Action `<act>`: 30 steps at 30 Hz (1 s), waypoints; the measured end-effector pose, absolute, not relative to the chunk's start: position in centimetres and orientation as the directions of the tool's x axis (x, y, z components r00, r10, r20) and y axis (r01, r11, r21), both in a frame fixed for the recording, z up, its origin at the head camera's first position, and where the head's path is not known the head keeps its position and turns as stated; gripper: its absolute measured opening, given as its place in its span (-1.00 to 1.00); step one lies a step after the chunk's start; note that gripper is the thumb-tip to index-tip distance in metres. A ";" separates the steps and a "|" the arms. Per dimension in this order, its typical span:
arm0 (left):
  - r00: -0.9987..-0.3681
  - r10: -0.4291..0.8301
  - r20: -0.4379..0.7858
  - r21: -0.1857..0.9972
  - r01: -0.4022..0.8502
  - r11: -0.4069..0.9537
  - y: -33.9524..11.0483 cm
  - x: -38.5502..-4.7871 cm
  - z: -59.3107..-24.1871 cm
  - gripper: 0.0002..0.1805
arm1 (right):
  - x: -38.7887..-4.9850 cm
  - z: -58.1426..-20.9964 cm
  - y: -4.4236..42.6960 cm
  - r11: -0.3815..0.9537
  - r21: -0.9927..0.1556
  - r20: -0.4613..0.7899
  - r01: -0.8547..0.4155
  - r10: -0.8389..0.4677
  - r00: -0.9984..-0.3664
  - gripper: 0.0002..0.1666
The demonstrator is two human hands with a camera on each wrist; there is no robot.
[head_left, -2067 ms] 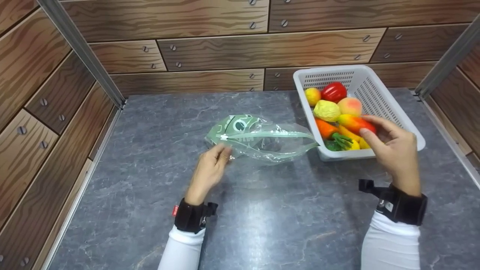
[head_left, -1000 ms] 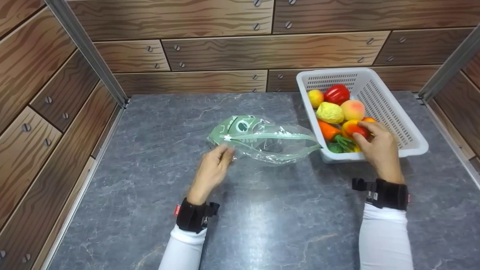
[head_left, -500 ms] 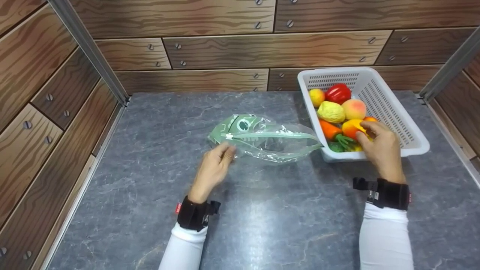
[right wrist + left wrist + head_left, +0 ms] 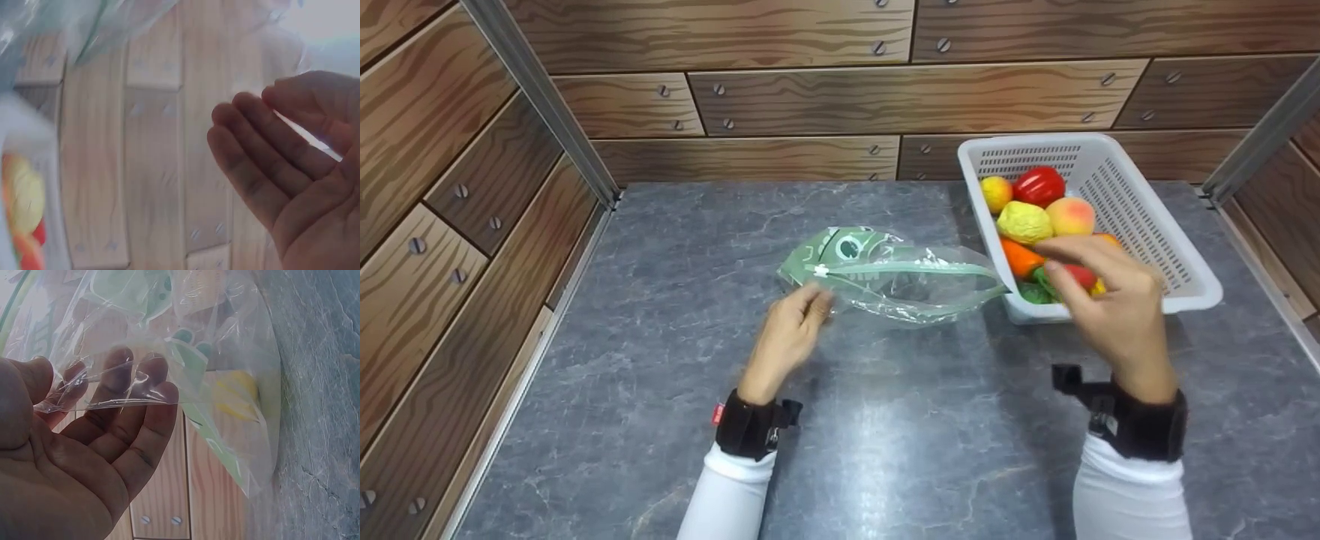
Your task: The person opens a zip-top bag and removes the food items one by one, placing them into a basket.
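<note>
A clear zip bag (image 4: 915, 292) with a green cartoon face lies on the table, its mouth gaping toward the basket. My left hand (image 4: 787, 337) pinches the near edge of this bag between thumb and fingers; the left wrist view shows the other fingers behind the film. A yellow thing (image 4: 236, 395) shows through the plastic there, its kind unclear. Above the near rim of the white basket (image 4: 1189, 259) hovers my right hand (image 4: 1117, 315), fingers extended and nothing visible in its grasp. Below it lie a carrot (image 4: 1021, 259) and a red item (image 4: 1080, 277), partly hidden.
Toward the basket's back are a red bell pepper (image 4: 1039, 186), a peach (image 4: 1071, 217), a crinkled yellow-green item (image 4: 1024, 223) and a small yellow fruit (image 4: 997, 195). Wood-print walls (image 4: 810, 105) bound the table at the back and sides.
My right hand first held a red-yellow fruit over the basket, then reached in among the produce. Now it is raised and shifted left, without that fruit. The left hand keeps its pinch.
</note>
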State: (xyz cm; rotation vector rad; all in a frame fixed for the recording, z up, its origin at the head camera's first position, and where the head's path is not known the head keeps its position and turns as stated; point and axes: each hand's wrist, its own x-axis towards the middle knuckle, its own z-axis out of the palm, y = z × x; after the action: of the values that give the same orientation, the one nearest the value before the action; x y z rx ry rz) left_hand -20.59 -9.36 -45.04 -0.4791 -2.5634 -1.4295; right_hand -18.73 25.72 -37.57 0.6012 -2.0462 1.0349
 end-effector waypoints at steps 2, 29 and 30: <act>-0.932 0.196 0.305 0.788 0.363 0.497 -9.4 -20.6 -45.0 -0.67 | -18.2 -37.3 24.5 0.507 -0.443 0.804 -0.739 -0.141 -0.578 -0.65; -0.919 0.304 0.251 0.762 0.381 0.524 -8.7 -20.2 -45.3 -0.66 | -22.4 -41.6 16.5 0.804 -0.273 0.023 -0.528 -0.544 -0.839 -0.59; -0.921 0.305 0.243 0.765 0.375 0.524 -8.7 -20.2 -45.3 -0.66 | -22.9 -41.5 16.1 0.822 -0.276 -0.042 -0.499 -0.529 -0.848 -0.56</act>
State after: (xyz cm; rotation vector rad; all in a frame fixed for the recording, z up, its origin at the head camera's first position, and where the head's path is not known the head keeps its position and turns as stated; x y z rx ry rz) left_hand -20.23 -8.67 -45.29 -0.5982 -2.6732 -1.3706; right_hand -22.88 16.07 -41.50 0.8803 -3.1089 0.4188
